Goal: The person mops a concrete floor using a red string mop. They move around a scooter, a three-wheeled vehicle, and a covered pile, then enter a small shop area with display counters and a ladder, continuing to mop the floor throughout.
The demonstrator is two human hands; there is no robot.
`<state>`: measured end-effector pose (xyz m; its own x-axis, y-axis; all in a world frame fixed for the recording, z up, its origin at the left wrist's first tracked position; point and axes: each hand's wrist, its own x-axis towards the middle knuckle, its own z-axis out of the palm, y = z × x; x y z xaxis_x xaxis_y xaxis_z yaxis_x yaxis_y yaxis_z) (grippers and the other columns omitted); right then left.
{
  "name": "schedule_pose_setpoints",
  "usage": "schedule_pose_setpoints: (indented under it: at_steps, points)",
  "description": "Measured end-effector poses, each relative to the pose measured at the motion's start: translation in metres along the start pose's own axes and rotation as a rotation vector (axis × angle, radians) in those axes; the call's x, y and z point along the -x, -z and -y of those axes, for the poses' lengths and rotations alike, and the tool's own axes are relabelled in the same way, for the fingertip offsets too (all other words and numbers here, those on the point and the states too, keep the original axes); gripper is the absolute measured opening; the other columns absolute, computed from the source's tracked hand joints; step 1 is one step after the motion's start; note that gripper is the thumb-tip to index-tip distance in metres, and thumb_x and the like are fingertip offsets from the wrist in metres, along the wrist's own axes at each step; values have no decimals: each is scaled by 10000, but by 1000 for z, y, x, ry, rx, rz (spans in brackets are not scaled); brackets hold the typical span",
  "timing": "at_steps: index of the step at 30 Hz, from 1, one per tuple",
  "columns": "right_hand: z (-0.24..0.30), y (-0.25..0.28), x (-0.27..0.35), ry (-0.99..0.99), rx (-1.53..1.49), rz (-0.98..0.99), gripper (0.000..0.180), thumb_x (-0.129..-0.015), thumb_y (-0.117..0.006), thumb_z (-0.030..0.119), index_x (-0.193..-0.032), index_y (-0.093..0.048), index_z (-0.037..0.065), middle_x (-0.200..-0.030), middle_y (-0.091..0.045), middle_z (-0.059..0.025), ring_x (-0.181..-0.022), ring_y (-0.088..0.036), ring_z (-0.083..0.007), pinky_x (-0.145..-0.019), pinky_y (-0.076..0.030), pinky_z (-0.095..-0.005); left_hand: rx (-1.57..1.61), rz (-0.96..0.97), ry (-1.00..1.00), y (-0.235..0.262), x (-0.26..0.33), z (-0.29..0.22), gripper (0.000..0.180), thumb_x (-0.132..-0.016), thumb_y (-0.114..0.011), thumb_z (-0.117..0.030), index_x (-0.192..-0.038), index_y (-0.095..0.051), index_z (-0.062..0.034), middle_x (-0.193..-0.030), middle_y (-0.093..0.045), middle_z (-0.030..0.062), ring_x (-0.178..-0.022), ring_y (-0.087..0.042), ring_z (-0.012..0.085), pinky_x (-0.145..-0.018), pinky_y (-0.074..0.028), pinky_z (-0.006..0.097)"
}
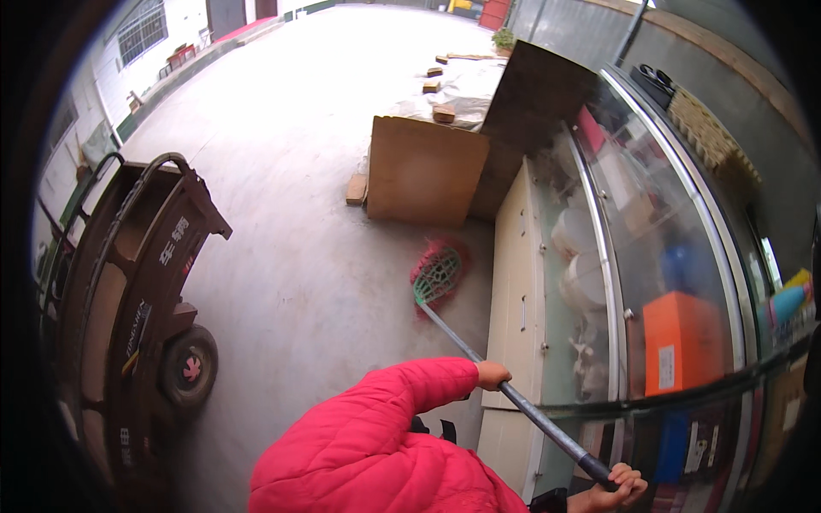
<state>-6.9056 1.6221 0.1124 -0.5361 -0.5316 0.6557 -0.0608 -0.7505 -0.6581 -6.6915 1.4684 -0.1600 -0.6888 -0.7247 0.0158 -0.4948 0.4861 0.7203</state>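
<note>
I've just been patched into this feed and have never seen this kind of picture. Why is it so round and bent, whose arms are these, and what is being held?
There is no machine here: a person wears a wide-angle camera on the head, looking down, so straight edges curve near the rim. The red sleeve is the person's own. The left hand grips the grey handle midway, and the right hand grips its near end. It is a broom with a green head and red bristles, resting on the concrete floor beside a glass display counter. A brown board leans ahead, and a dark cart stands to the left.
</note>
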Motion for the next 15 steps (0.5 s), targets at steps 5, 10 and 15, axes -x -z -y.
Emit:
schedule_pose_setpoints:
  at_steps: [5, 10, 15]
  points:
    - [-30, -104, -2, 8, 88, 8, 76, -683, -445, 82, -679, -370, 69, -528, -342, -40, -444, -341, -148, -404, -307, -255, 50, -56, 38, 50, 20, 46, 107, -642, -591, -162, -703, -536, -93, -659, -557, 132, -667, -550, 348, -580, -420, 435]
    - [-73, -192, -2, -48, -17, 248, 171, -768, -446, 203, -660, -386, 84, -515, -334, -26, -425, -335, -138, -399, -284, -249, 125, -275, 140, 101, 75, 105, 108, -625, -571, -111, -723, -530, -96, -669, -561, 135, -681, -550, 355, -584, -415, 447]
    - [-143, -258, 21, -369, -274, 524, 163, -710, -480, 100, -658, -327, 85, -553, -339, -15, -474, -346, -106, -488, -328, -225, 53, -411, 361, 137, 145, 184, 114, -617, -568, -99, -724, -529, -93, -681, -566, 135, -686, -550, 349, -595, -422, 444]
